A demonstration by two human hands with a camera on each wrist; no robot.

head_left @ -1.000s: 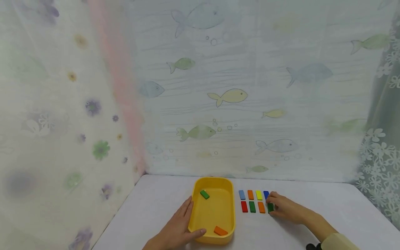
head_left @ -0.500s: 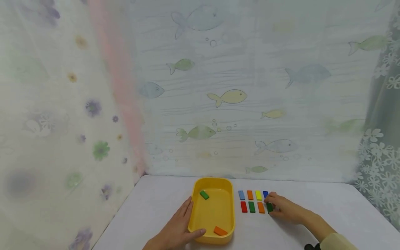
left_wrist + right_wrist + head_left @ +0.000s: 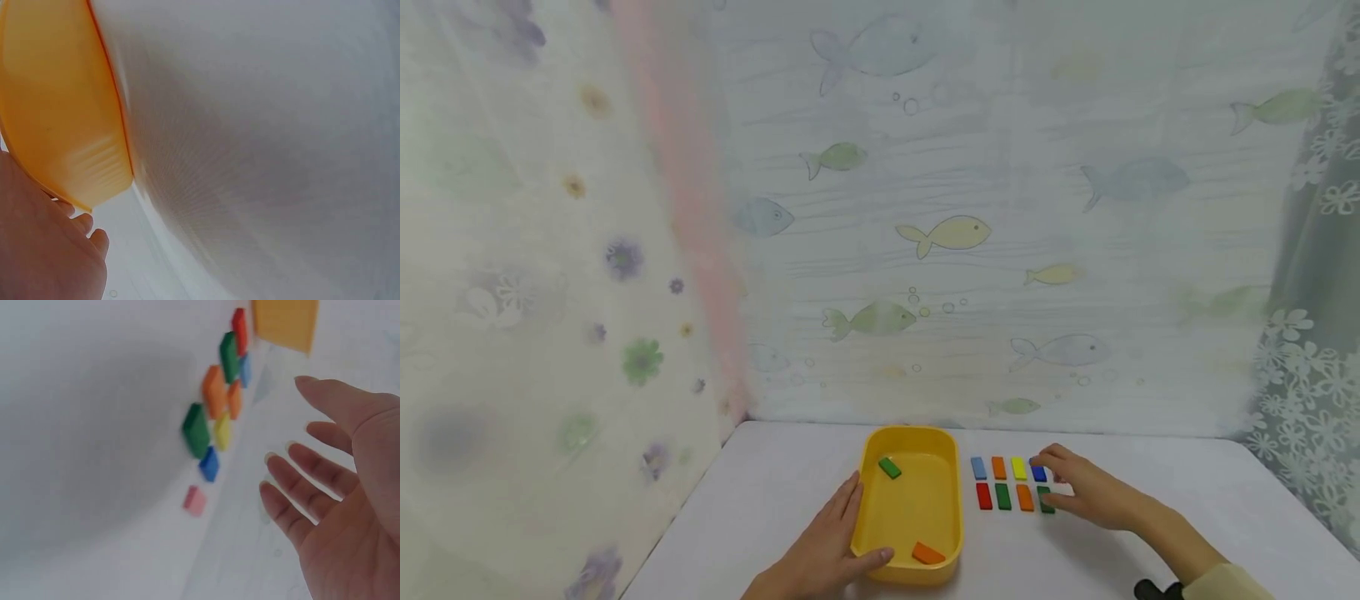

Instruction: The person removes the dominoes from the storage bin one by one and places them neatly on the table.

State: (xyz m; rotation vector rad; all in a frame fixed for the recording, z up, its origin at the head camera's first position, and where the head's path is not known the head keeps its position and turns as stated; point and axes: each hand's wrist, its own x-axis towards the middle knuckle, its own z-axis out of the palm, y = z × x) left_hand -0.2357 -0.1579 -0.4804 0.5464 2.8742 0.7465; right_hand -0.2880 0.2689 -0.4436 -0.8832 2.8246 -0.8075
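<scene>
My left hand [image 3: 823,542] rests against the left side of a yellow tray [image 3: 961,521], fingers fairly straight along its wall, thumb over the near rim. In the tray lie a green block [image 3: 890,467] and an orange block [image 3: 928,553]. My right hand [image 3: 1093,492] hovers over the right end of two rows of blocks, holding nothing, its fingers spread apart in the right wrist view. Below it are a dark green block [image 3: 1045,500] and a blue block [image 3: 1038,472], both partly covered. A pink block [image 3: 195,501] lies beyond the blue one, mostly hidden in the head view.
The back row has a light blue block [image 3: 978,468], an orange block [image 3: 998,467] and a yellow block [image 3: 1018,467]. In front lie a red block [image 3: 984,497], a green block [image 3: 1003,497] and another orange block [image 3: 1025,497]. Patterned curtains [image 3: 955,333] stand behind the white table [image 3: 790,467].
My right hand has let go of the dark green block at the front row's right end and risen slightly, its fingers parting. My left hand has stayed on the tray.
</scene>
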